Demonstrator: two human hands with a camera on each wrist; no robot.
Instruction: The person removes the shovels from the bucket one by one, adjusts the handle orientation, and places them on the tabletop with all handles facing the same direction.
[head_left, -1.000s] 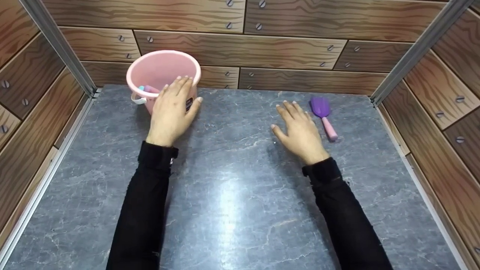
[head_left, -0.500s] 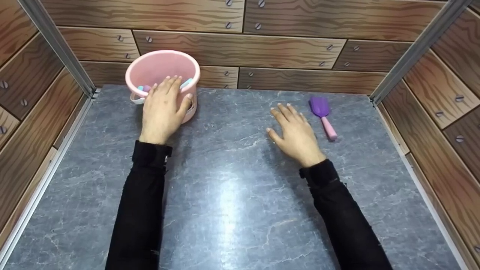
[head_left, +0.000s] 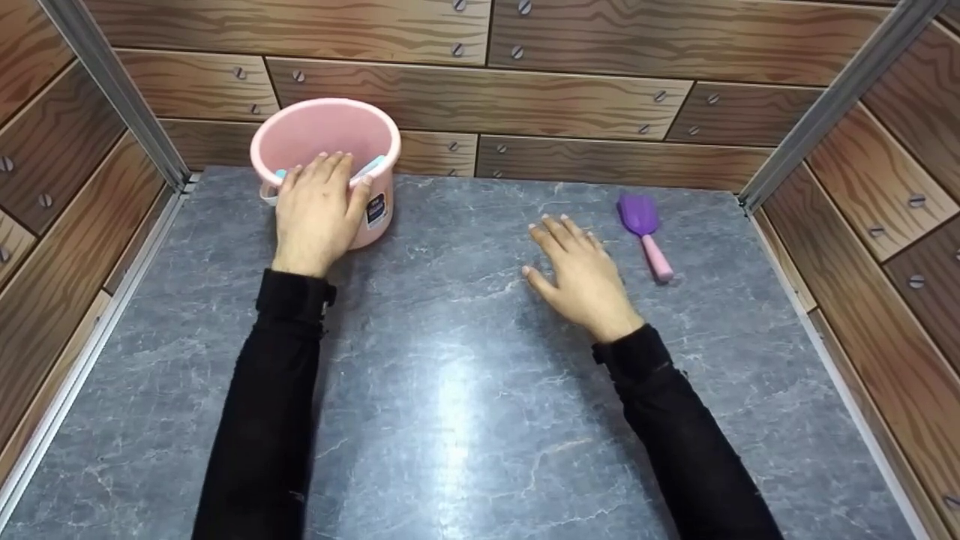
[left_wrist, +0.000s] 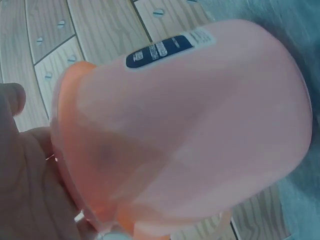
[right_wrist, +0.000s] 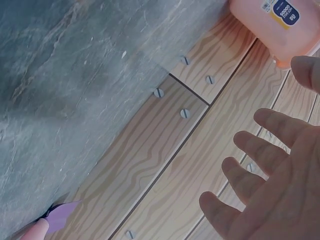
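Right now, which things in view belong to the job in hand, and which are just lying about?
Probably in the job:
pink plastic bucket, the left hand at its rim
light-blue items inside it, partly hidden

Apparently lying about:
purple scoop with a pink handle, untouched, though the unladen right hand is near, so it may yet matter

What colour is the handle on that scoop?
The handle is pink. It shows best in the head view.
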